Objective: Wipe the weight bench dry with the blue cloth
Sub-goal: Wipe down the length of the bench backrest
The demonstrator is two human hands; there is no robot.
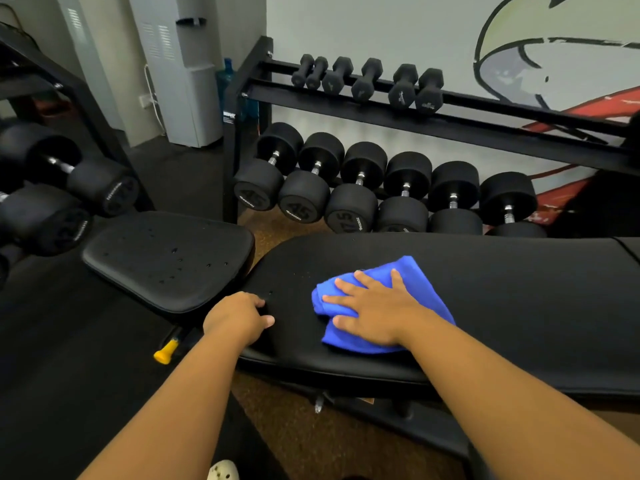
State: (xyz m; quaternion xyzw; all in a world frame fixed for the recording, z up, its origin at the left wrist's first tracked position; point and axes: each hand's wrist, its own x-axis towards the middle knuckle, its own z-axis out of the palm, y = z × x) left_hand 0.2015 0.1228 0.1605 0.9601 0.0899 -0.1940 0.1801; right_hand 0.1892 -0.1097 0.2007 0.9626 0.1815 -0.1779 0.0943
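Note:
The black weight bench has a long back pad (pixel 502 299) across the middle and right, and a separate seat pad (pixel 166 261) to its left. Water droplets dot the seat pad and the left end of the back pad. A folded blue cloth (pixel 408 271) lies on the back pad. My right hand (pixel 374 310) presses flat on the cloth with its fingers spread. My left hand (pixel 239 315) grips the left end of the back pad, fingers curled over the edge and thumb on top.
A black dumbbell rack (pixel 346 102) stands close behind the bench with several large and small dumbbells. More dumbbells (pixel 69 188) sit on a rack at the left. A yellow-tipped adjustment pin (pixel 166 351) sticks out under the seat. Dark rubber floor lies below.

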